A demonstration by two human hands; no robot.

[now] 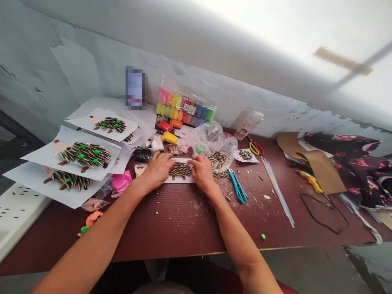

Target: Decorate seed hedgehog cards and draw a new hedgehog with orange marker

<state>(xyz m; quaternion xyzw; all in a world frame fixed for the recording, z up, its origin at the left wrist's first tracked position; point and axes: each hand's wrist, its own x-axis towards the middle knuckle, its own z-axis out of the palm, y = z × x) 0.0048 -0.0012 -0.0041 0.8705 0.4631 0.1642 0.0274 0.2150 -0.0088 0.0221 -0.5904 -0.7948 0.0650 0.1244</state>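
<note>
Both my hands rest on a white paper strip (pixel 180 179) on the maroon tabletop (pixel 171 230). It carries rows of striped sunflower seeds (pixel 180 169). My left hand (pixel 156 171) holds the strip's left part, and my right hand (pixel 202 171) holds its right part. My fingers lie close together and hide the ends of the seed rows. Just beyond my right hand sits a clear plastic bag of loose seeds (pixel 217 157). Nearer my left hand lies a dark lump of clay (pixel 142 154).
Sheets with seed hedgehogs (pixel 85 155) lie at the left. A pack of coloured clay (pixel 186 107) stands against the wall. Teal-handled scissors (pixel 238 186), red-handled scissors (pixel 256 148), glue sticks (pixel 277 192), a yellow glue gun (pixel 310 181) and floral fabric (pixel 346 167) lie at the right.
</note>
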